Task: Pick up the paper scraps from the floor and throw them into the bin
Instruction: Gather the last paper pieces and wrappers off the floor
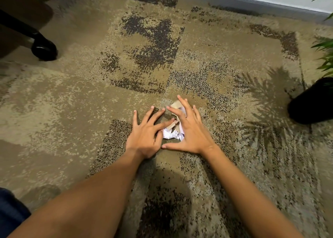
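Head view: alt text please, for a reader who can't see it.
Both hands, left hand and right hand, fingers spread, cup a small pile of paper scraps on patterned carpet. A chair caster stands far left, a black plant pot right.

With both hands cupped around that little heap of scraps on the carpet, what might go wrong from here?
The paper scraps lie loose between the left hand and right hand, whose fingers are spread, so small bits may slip through when lifted. No bin is clearly identifiable in view, so pieces could drop on the way.

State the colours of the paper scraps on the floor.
White and tan-brown paper scraps, seen in the head view.
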A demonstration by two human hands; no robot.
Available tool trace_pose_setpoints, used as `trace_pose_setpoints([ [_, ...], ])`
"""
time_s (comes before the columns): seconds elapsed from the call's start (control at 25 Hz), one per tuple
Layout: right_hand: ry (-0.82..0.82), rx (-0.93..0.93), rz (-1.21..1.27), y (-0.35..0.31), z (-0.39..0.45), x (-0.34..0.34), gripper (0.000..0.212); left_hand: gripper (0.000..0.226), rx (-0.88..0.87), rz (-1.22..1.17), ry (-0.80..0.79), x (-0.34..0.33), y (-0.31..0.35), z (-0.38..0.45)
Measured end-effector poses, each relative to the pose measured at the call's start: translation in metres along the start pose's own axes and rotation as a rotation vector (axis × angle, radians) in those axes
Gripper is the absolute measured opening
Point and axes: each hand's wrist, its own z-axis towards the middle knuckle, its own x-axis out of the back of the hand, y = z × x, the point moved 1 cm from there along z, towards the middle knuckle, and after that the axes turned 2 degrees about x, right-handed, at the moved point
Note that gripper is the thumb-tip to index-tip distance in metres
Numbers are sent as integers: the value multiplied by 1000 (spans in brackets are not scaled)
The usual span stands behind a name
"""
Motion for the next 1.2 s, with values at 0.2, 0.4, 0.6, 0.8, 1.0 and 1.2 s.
trace_pose_setpoints([
  [0.2, 12, 78, 19, -4, 11, -10, 58, 48, 33, -34, 28, 3, 2, -1],
  [0.4, 23, -5, 3, -4, 14, -13, 44, 25, 105, -216, 144, 5, 4, -2],
  [0.6, 89, -40, -66, -16, 24, -14, 29, 40, 106, -233, 169, 5, 6, -1],
  [0.8, 84, -9, -10, -17, 21, -17, 14, 51, 125, -203, 200, 5, 6, -1],
  [1.0, 115, -64, -71, -22, 19, -15, 17, 45, 134, -184, 188, 1, 4, -2],
  [1.2, 169, -485, 402, -21, 13, 3, 17, 42, 132, -182, 201, -1, 3, -1],
])
